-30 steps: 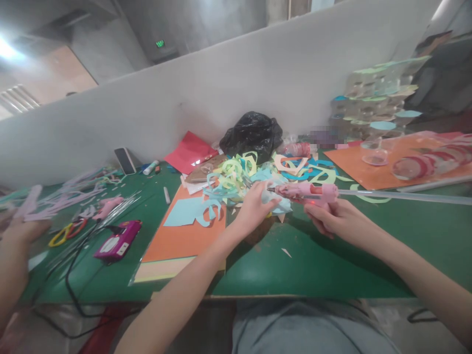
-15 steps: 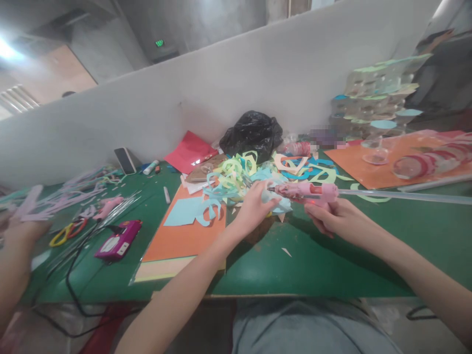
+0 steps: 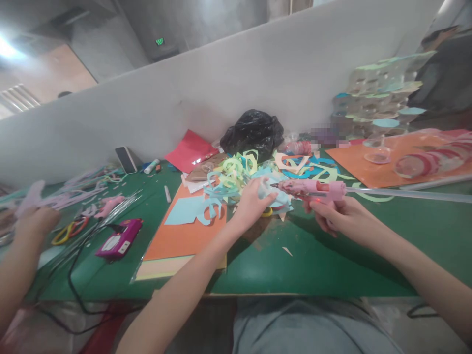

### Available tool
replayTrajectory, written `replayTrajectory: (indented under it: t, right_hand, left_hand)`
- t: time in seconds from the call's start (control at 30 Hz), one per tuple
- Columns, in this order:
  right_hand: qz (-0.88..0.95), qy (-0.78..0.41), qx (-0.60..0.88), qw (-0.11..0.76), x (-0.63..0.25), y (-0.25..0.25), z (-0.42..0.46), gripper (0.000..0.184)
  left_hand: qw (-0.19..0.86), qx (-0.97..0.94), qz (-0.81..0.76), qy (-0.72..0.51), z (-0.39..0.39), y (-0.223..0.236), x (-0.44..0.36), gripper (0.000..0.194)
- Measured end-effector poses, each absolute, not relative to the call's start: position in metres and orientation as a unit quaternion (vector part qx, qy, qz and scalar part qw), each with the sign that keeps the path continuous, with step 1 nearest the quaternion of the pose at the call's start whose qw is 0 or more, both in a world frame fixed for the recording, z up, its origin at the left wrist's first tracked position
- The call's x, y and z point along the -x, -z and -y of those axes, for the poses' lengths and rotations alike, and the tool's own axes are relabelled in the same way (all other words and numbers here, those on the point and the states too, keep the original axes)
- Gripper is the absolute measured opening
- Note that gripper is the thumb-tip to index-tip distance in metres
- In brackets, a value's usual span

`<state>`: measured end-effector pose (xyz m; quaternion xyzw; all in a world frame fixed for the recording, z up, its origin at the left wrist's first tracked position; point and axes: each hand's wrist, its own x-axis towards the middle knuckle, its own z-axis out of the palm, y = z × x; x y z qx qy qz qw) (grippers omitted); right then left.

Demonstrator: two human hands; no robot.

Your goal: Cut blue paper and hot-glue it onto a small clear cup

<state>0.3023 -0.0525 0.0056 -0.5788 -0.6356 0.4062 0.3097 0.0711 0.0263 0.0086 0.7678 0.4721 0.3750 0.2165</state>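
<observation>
My right hand (image 3: pixel 334 214) is wrapped round the handle of a pink glue gun (image 3: pixel 306 189), with a long translucent glue stick (image 3: pixel 401 194) sticking out of its back end. The nozzle points left at my left hand (image 3: pixel 254 201), a short gap away. The fingers of that hand are closed round a small pale, see-through piece, too blurred to name. Behind and below it lies a heap of cut paper scraps (image 3: pixel 236 169), green and blue. A yellow ring-shaped handle (image 3: pixel 267 212) shows under my left hand.
Orange paper sheets (image 3: pixel 184 242) lie left of my forearm. Farther left are a purple box (image 3: pixel 120 239), scissors (image 3: pixel 62 234), wires and a co-worker's hand (image 3: pixel 39 221). A black plastic bag (image 3: pixel 254 132) sits by the wall; a plastic bottle (image 3: pixel 424 162) lies at right.
The glue gun has shifted slightly right, and its nozzle is farther from my left hand. My left hand has moved a little left. The co-worker's hand has come further into view.
</observation>
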Motion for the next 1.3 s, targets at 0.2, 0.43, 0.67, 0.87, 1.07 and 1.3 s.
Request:
replayTrajectory:
  t: [0.2,0.43,0.67,0.87,1.07,1.3]
  right_hand:
    - [0.630,-0.392,0.597,0.304,-0.3025,-0.0073,0.0530,0.069]
    - [0.644,-0.372,0.603,0.289,-0.3037,-0.0041,0.0504,0.074]
    - [0.647,-0.370,0.605,0.280,-0.3042,-0.0044,0.0503,0.074]
    - [0.652,-0.357,0.608,0.279,-0.3026,-0.0078,0.0509,0.074]
    - [0.657,-0.344,0.614,0.271,-0.3023,-0.0099,0.0524,0.074]
    - [0.647,-0.363,0.610,0.278,-0.3015,-0.0128,0.0543,0.071]
  left_hand:
    - [0.222,-0.745,-0.504,-0.375,-0.0257,-0.0163,-0.0705,0.038]
    - [0.223,-0.734,-0.514,-0.383,-0.0261,-0.0170,-0.0689,0.039]
    - [0.224,-0.732,-0.516,-0.384,-0.0266,-0.0154,-0.0685,0.041]
    - [0.227,-0.732,-0.517,-0.381,-0.0252,-0.0164,-0.0689,0.039]
    - [0.232,-0.732,-0.515,-0.382,-0.0255,-0.0169,-0.0698,0.040]
    - [0.232,-0.733,-0.514,-0.380,-0.0246,-0.0178,-0.0697,0.039]
